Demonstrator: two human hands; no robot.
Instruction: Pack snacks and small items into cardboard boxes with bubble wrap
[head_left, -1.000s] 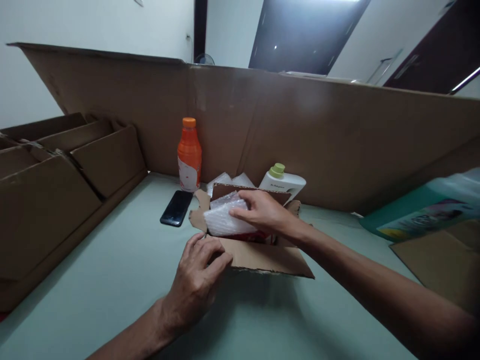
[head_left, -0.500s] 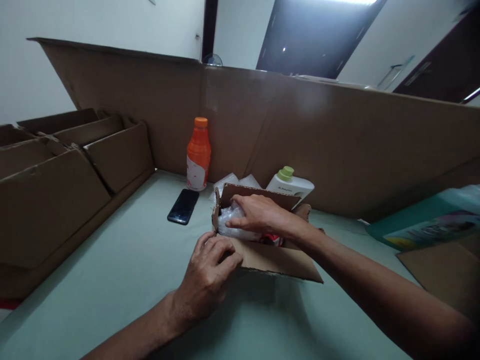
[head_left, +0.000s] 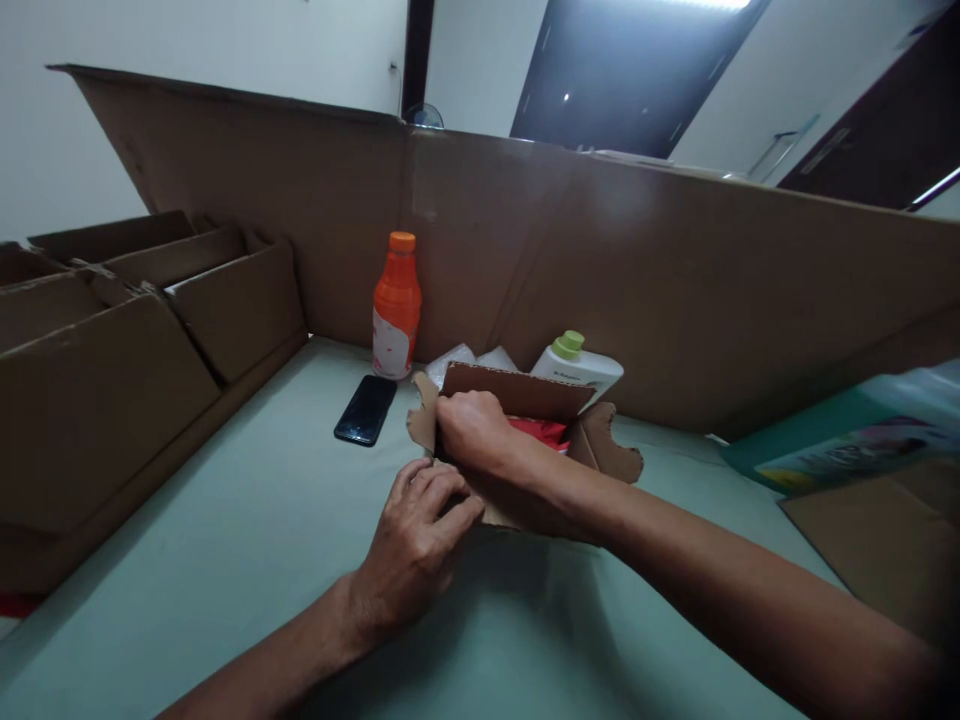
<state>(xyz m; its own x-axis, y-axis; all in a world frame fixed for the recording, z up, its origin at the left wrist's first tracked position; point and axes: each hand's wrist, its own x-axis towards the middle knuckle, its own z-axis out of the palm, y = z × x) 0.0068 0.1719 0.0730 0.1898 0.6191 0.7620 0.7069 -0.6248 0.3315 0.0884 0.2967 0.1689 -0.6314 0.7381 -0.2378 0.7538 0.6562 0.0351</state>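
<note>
Bubble wrap gone under right hand (head_left: 472,432), inside box (head_left: 525,392) seemingly.

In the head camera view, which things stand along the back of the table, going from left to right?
Stacked cardboard boxes → black phone → orange bottle → small open carton, with the right hand in it → white bottle with green cap → teal package.

A small open cardboard box (head_left: 525,400) sits on the pale green table (head_left: 247,520). The right hand (head_left: 472,432) is curled into the box's left end, fingers hidden inside, beside something red (head_left: 541,431). The left hand (head_left: 417,545) rests against the box's near left corner. Just left lies a black phone (head_left: 366,409); farther back stand an orange bottle (head_left: 396,306) and a white bottle (head_left: 579,364) with a green cap, before a tall cardboard wall (head_left: 675,290).
</note>
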